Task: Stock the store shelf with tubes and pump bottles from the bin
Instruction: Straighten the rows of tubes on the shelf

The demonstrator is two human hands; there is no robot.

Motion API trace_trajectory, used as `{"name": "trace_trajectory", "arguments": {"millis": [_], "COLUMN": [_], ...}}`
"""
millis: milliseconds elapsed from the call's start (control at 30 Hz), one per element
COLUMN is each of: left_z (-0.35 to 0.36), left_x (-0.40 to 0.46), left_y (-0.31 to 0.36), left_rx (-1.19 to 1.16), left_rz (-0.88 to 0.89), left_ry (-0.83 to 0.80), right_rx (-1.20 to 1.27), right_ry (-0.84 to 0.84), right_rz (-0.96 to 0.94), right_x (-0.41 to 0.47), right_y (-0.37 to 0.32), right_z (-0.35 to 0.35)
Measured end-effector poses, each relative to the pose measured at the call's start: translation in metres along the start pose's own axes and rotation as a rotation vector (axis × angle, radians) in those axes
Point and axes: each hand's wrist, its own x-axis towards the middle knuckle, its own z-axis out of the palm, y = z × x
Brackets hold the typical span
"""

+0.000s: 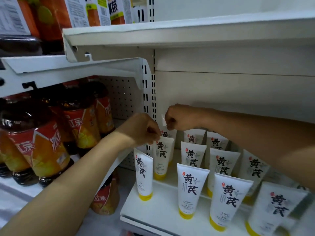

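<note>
Two bare hands reach into the left rear corner of a white store shelf (163, 217). Left hand (141, 129): fingers curled, pinching the crimped top edge of a white tube with yellow cap (162, 157) that stands cap-down in the second row, left end. Right hand (180, 117): fingers clenched around the top of the rear-row tube (167, 132) just behind it, close against the slotted upright (149, 92).

Other tubes of the same kind stand cap-down in staggered rows across the shelf — a front-left tube (144, 174) just beside the pinched one, a front-centre tube (189, 189), another to its right (228, 201), and a blurred one at the right edge (276, 210). All carry large black characters on white.

To the left, on the neighbouring bay, iced-tea bottles (42, 143) with red and orange labels stand crowded together; one more bottle (105, 198) sits lower down. Cartons (95, 11) on the upper shelf, top left.
</note>
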Motion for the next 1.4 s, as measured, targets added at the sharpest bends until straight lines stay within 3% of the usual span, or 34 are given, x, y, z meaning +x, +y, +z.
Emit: {"name": "trace_trajectory", "arguments": {"millis": [633,933,1033,1200,1400], "left_z": [0.0,-0.004,-0.015,-0.018,0.004], "left_x": [-0.002,-0.003,-0.016,-0.063,-0.107], "left_y": [-0.003,-0.004,-0.005,0.003,0.005], "left_rx": [-0.113,-0.026,-0.062,-0.475,-0.472], "left_rz": [-0.034,-0.044,-0.01,-0.034,-0.092], "left_ry": [-0.027,-0.04,0.049,0.342,0.352], "right_rx": [-0.014,0.049,0.022,0.054,0.114], "right_ry": [-0.015,0.037,0.121,0.315,0.154], "right_rz": [0.021,0.025,-0.01,-0.114,-0.18], "right_x": [0.002,-0.013,-0.028,-0.06,-0.079], "right_y": [0.003,-0.001,-0.009,-0.035,-0.073], "right_z": [-0.001,-0.005,-0.014,-0.022,-0.017]}}
